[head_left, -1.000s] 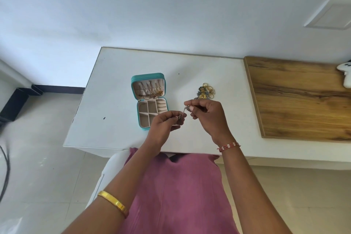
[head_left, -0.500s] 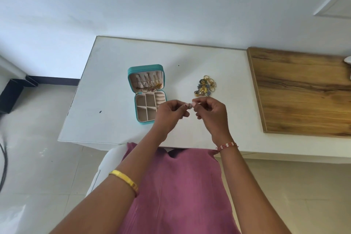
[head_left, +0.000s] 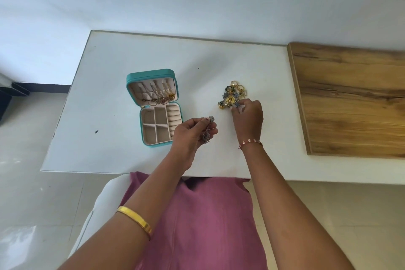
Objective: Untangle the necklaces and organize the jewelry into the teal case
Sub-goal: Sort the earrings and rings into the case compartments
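Note:
The teal case [head_left: 134,78] lies open on the white table [head_left: 109,61]. Necklaces hang in its lid, and its beige tray compartments look bare. My left hand [head_left: 190,136] hovers just right of the case and pinches a small dark flower-shaped earring [head_left: 208,129] between thumb and fingers. A heap of gold rings and blue-and-gold flower jewelry [head_left: 232,96] lies to the right of the case. My right hand [head_left: 248,116] reaches onto the near edge of that heap, with its fingertips on a piece there.
A wooden board [head_left: 350,98] covers the table's right side. The wall runs along the table's far edge. A white chair [head_left: 98,199] and my pink garment are below the near table edge. Tiled floor lies to the left.
Both hands were together on one small piece. Now they have parted: the left hand keeps the earring, and the right hand has moved up and right onto the jewelry heap.

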{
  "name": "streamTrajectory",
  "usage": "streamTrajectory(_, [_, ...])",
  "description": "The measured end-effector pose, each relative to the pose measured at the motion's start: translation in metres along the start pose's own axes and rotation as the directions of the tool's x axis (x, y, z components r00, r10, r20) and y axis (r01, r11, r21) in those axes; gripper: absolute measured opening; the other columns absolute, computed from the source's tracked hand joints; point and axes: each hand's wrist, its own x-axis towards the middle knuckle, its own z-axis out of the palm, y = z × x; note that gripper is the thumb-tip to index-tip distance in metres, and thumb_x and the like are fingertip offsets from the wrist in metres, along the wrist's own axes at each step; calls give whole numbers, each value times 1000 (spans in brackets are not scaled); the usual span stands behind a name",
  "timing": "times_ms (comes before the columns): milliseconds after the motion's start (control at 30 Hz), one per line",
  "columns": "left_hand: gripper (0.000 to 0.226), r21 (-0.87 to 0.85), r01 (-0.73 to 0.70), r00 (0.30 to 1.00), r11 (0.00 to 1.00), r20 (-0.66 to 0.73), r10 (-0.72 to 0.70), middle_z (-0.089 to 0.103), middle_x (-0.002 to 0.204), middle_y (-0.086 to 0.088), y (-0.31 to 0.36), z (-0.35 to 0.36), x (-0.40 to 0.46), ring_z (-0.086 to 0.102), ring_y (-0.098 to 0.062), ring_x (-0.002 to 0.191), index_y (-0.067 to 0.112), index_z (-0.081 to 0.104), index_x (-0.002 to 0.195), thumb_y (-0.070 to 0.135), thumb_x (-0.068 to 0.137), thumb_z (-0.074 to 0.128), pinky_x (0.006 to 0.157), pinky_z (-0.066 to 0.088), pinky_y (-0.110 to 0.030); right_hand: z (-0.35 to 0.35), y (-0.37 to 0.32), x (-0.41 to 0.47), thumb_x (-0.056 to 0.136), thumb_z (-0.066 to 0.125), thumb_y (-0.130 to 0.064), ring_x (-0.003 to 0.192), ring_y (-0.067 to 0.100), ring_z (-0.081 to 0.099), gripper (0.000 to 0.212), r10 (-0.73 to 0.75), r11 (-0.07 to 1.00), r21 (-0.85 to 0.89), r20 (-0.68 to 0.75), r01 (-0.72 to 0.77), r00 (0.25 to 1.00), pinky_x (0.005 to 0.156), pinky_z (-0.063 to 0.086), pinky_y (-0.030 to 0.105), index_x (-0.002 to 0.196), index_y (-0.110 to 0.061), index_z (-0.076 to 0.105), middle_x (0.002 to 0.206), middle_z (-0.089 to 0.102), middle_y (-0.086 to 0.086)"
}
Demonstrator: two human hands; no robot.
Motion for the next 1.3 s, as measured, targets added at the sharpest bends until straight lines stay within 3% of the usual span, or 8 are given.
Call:
streamTrajectory(100, [11,-37,13,1000,999,-5,-13,71,64,1,-1,0,0,68,-11,61,8,61,81,5,90,55,70,53,-25,2,-1,2,89,58,-12,95,33,57,19,-10,998,-59,-2,10,1000,79,45,33,105,-2,61,108,53,18])
streamTrajectory(200, [11,-67,20,1000,998,1,-20,70,63,1,-1,3,-2,67,-10,60,8,62,81,4,89,55,67,54,-23,2,1,-4,89,55,-9,92,32,57,16,-26,997,-69,1,26,1000,73,41,29,100,0,63,103,55,19])
streamTrajectory(300, [12,-83,27,1000,996,11,-26,69,63,2,-1,2,-5,65,-9,59,10,63,83,4,89,54,65,54,-21,0,5,-13,85,58,-9,85,28,60,14,2,999,51,-1,-2,1000,68,36,20,93,-2,67,96,62,18])
streamTrajectory(500, [20,-89,30,999,996,44,-26,68,66,4,-6,-9,-14,63,-7,63,11,65,94,0,92,48,68,53,-20,-10,-3,-38,87,59,-12,75,14,60,15,35,944,326,32,-43,999,66,43,16,92,-5,71,87,71,11])
streamTrajectory(667, [19,-103,10,999,995,54,-5,70,68,3,0,-11,-24,66,-7,64,10,65,94,1,91,49,68,53,-20,-29,-19,-52,87,60,-12,69,4,60,17,59,830,542,154,-134,986,73,53,27,98,-4,70,76,66,-1])
streamTrajectory(900, [17,-159,-45,996,986,71,57,71,70,1,13,-13,-43,66,-9,65,9,66,92,2,89,51,63,54,-18,-52,-37,-75,92,52,-9,59,2,60,18,-28,802,577,297,-155,955,57,47,11,91,-1,69,72,66,3])
streamTrajectory(1200, [17,-207,-52,996,977,59,65,73,77,1,21,-23,-58,67,-10,71,12,65,95,3,89,53,66,53,-20,-58,-65,-99,86,62,-12,67,21,57,17,40,691,659,375,-297,926,69,53,31,71,-13,69,70,65,12])
streamTrajectory(1300, [17,-230,-57,997,972,43,69,74,81,-2,22,-28,-60,69,-13,78,10,66,97,2,88,54,70,55,-22,-58,-71,-104,87,60,-11,66,20,57,21,52,695,651,378,-305,925,66,52,28,68,-16,69,66,65,7])
